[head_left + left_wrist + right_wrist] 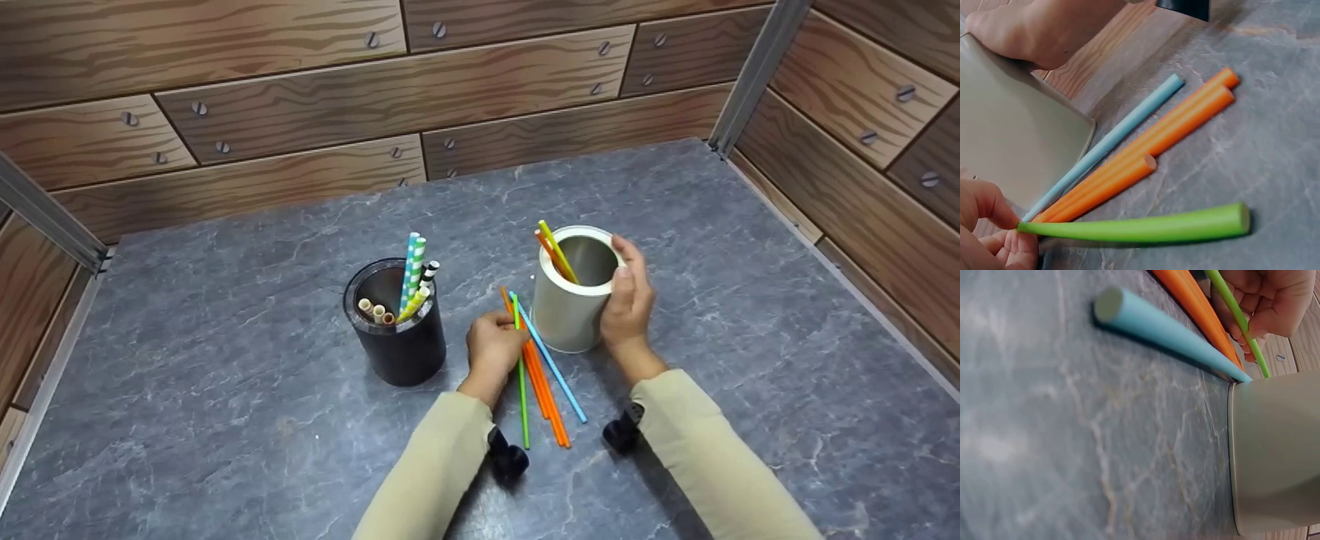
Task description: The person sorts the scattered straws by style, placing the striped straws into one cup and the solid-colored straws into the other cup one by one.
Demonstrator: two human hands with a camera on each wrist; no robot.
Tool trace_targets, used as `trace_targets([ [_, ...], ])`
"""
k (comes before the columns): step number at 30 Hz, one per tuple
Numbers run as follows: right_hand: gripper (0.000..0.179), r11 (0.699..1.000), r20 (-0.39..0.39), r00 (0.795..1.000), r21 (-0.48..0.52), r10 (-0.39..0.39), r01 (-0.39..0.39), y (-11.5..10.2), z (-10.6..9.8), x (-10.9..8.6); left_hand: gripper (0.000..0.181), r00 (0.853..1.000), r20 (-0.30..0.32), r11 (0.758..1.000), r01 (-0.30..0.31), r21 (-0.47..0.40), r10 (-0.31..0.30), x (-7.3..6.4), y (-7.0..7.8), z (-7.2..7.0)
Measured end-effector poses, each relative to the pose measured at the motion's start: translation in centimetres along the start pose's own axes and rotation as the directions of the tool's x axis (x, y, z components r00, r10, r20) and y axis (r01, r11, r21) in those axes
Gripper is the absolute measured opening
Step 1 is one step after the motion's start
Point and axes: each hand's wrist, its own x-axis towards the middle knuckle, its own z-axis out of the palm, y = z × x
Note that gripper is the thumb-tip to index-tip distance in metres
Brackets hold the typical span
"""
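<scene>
Left hand (495, 345), frame centre, angled rightward, pinches the green straw (523, 401); right hand (630, 309), right of centre, upright, holds the pale can (566, 319).

The green straw (1145, 229) looks smooth and plastic.

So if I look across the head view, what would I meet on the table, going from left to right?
Black cup holding paper straws → left hand, pinching a green straw → pale can → right hand at its side.
</scene>
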Motion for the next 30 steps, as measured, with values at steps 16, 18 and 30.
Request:
trace_targets([
  [16,0.045,1.000,0.015,1.000,0.011,0.013,-0.014,-0.1,0.0,0.0,0.034,0.999,0.016,0.950,-0.024,-0.311,0.031,0.8,-1.5,-0.6],
  [18,0.045,1.000,0.014,1.000,0.008,0.011,-0.011,-0.1,0.0,0.0,0.033,1.000,0.004,0.948,-0.027,-0.317,0.030,0.7,-1.4,-0.8],
  [30,0.046,1.000,0.012,1.000,-0.012,0.002,-0.002,-0.1,-0.1,0.0,0.034,0.996,-0.039,0.928,-0.088,-0.361,0.080,0.5,-0.1,-1.7],
])
